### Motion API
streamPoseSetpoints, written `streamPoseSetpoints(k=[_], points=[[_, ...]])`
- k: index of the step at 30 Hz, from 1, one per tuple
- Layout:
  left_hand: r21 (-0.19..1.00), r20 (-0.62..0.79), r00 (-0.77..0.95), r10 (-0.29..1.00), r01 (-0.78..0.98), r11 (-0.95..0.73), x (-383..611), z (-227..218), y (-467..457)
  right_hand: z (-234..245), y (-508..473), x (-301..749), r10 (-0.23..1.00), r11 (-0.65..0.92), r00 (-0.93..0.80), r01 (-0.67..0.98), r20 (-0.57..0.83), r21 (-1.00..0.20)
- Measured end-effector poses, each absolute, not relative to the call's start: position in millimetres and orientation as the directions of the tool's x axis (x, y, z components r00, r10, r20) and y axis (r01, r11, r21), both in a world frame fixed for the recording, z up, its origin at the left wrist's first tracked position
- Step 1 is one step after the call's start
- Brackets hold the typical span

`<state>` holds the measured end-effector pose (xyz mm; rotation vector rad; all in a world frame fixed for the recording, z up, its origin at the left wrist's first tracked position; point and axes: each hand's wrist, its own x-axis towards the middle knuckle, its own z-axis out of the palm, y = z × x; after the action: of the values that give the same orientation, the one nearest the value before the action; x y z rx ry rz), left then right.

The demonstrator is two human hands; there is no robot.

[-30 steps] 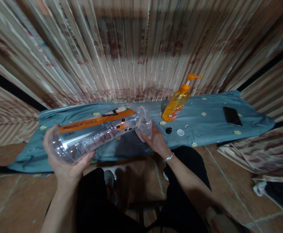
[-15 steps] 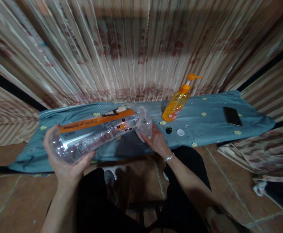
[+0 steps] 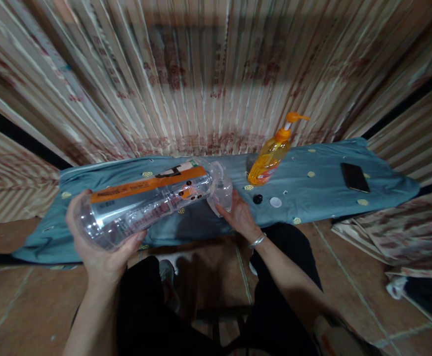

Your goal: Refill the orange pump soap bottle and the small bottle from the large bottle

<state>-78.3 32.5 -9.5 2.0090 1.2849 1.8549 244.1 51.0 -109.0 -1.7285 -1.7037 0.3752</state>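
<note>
A large clear plastic bottle point(image 3: 149, 205) with an orange, black and silver label lies tilted across the view, its mouth end to the right. My left hand point(image 3: 103, 252) is wrapped around its wide base. My right hand point(image 3: 241, 215) is closed on a small clear plastic container point(image 3: 221, 195), whose exact kind I cannot make out, held against the bottle's mouth end. Both are held above the cloth. Right of them stands a pump bottle point(image 3: 268, 163) with orange liquid and an orange pump. A black cap point(image 3: 257, 199) and a white disc point(image 3: 275, 202) lie near my right hand.
A blue-green patterned cloth point(image 3: 323, 190) covers the narrow bench. Toward its right end lies a black phone point(image 3: 355, 177). A pleated, patterned curtain point(image 3: 208, 79) hangs behind. Dark bars slope down at both sides, and a shoe point(image 3: 423, 296) rests on the tiled floor at right.
</note>
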Motion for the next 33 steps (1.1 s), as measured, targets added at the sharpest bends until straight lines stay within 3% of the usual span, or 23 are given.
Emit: streamPoseSetpoints(k=[33], points=[[0.654,0.713,-0.166,0.681,0.506,-0.562,-80.2,-13.0,34.1,-105.0,50.8,243.7,0.963,0.083,0.103,0.766,0.249,-0.637]])
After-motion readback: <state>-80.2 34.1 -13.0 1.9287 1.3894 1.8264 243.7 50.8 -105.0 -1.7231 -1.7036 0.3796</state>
